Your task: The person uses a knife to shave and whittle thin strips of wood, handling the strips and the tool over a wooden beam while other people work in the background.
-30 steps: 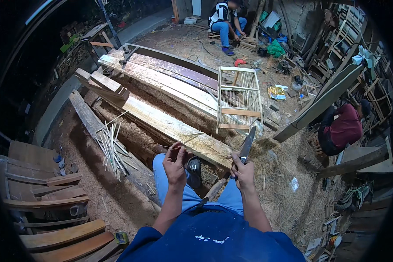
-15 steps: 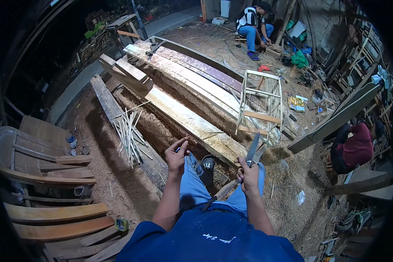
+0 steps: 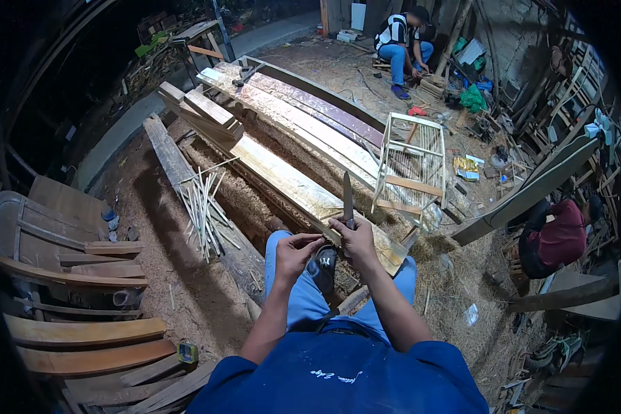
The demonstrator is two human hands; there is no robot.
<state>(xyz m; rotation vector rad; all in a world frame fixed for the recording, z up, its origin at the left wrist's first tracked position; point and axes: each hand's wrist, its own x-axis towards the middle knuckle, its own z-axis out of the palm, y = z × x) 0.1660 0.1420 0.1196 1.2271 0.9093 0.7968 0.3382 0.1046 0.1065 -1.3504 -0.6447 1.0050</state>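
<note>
We hold a knife (image 3: 348, 196) in our closed right hand (image 3: 357, 241); our left hand (image 3: 298, 255) is pinched, contents unclear. Sticks (image 3: 204, 215) lie left.

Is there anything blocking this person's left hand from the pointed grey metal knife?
Partly: the bare right hand grips the knife low down, its fingers lying between the bare left hand and the knife's lower end. Above them, nothing visible covers the blade.
</note>
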